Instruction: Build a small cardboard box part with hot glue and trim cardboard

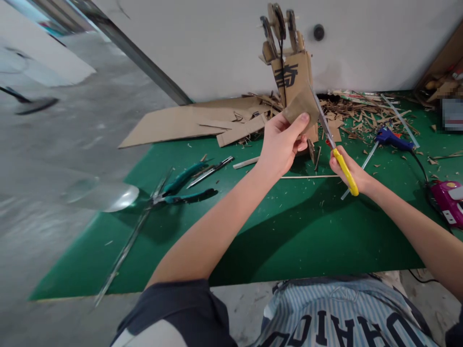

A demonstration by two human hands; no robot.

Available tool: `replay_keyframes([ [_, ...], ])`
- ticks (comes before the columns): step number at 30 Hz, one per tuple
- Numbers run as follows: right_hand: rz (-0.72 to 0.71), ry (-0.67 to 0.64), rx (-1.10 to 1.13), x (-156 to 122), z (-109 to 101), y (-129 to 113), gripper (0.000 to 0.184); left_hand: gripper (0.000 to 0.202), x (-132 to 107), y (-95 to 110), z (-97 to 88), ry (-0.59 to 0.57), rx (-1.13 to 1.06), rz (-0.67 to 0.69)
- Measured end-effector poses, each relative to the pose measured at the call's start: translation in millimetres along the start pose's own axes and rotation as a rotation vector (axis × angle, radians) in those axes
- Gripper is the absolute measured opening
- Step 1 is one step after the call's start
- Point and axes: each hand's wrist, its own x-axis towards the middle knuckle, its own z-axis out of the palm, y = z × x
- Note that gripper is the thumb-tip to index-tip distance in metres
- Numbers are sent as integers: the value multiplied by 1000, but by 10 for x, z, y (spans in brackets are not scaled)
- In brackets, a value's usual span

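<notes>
My left hand (pixel 284 140) pinches a small piece of brown cardboard (pixel 304 108) above the green table. In my right hand (pixel 349 171) are yellow-handled scissors (pixel 343 168), whose blades point up and lie along the right edge of that piece. Whether the blades are cutting into it I cannot tell. Just behind stands an upright cardboard construction (pixel 291 72) with a printed black character, round cardboard discs on top and a dark cord down its front. Its lower part is partly hidden by my left hand and the piece.
Cardboard scraps (pixel 356 113) litter the back of the green table (pixel 253 255). Large cardboard sheets (pixel 173 123) lie at back left. Pliers (pixel 181 193), a craft knife (pixel 211 172) and a bottle (pixel 119 197) are left; a blue glue gun (pixel 394 140) and a magenta power strip (pixel 446 202) right.
</notes>
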Motion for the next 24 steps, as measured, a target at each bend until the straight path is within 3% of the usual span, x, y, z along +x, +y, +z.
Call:
replay_keyframes([
  [15, -14, -25, 59, -1, 3, 48, 63, 32, -51, -88, 33, -36, 23, -3],
  [24, -42, -11, -94, 17, 10, -26, 52, 35, -48, -75, 23, -18, 75, 17],
])
